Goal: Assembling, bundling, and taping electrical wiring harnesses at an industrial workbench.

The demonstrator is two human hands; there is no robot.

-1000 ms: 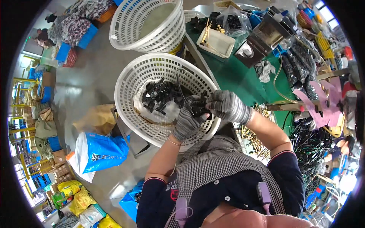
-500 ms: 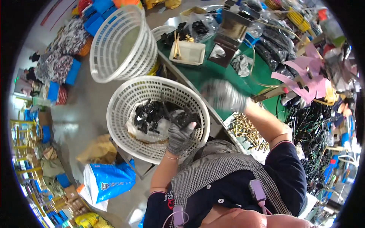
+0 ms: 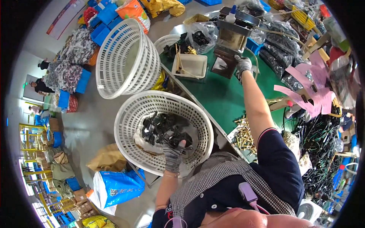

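Observation:
My left hand (image 3: 173, 156), in a grey striped glove, is inside a white plastic basket (image 3: 123, 140), its fingers curled over some dark parts at the near edge of a heap of small black plastic parts (image 3: 157, 127). The heap lies on white sheeting in the basket. My right hand (image 3: 243, 65), also gloved, reaches over the green table to the right edge of a dark brown tray (image 3: 224, 66) below a box-shaped device (image 3: 232, 40). Its fingers are bent; what they hold, if anything, is hidden. A pale crumpled piece (image 3: 255, 69) shows beside it.
Tall white baskets (image 3: 148, 64) stand at the far left of the table. On the green tabletop (image 3: 216, 93) are a cream tray (image 3: 195, 64) with sticks, and brass-coloured pieces (image 3: 243, 135) nearer me. Pink strips (image 3: 311, 91) hang at right. A blue bag (image 3: 118, 186) lies on the floor.
My right hand has moved away from me across the table, to the dark tray and the spot of the crumpled grey piece. My left hand has sunk lower, onto the black parts.

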